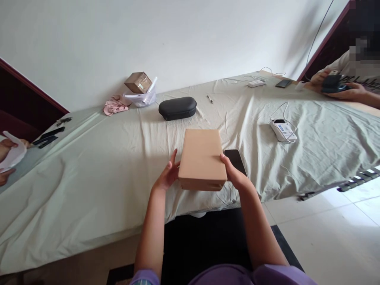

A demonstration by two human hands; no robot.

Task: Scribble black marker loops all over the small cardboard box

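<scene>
Left grip [169, 174] and right grip [235, 172] hold box [203, 155] edges, broad cloth [118, 170] leftward.

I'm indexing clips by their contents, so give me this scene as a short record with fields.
Left hand: at the box's left side, index finger raised
Right hand: on the box's right edge, thumb on top
Box: plain brown, between the hands
Beside right hand: dark phone
Beyond box: black case, pen
Far left: pink cloth, small carton in plastic bag
Surface: pale, wrinkled tablecloth
Others nearby: hands at both picture edges
</scene>
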